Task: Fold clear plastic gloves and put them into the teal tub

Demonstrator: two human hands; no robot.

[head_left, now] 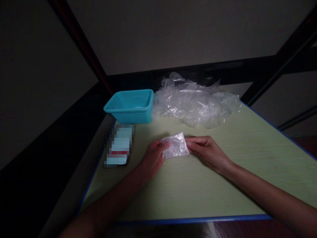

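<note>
A folded clear plastic bag (175, 146), flat and roughly rectangular, is held above the middle of the table. My left hand (156, 152) grips its left end, thumb on top and the other fingers mostly hidden beneath. At the right edge, my right hand (204, 148) pinches the bag between thumb and fingers. Behind both hands lies a loose heap of crumpled clear plastic bags (195, 102), spread over the back of the table.
A turquoise plastic basin (132, 115) stands at the back left, touching or close to the heap. Nearer on the left lies a pixelated phone-like object (120, 145). The pale table (198, 195) has a blue edge, with a wall and dark bars behind it.
</note>
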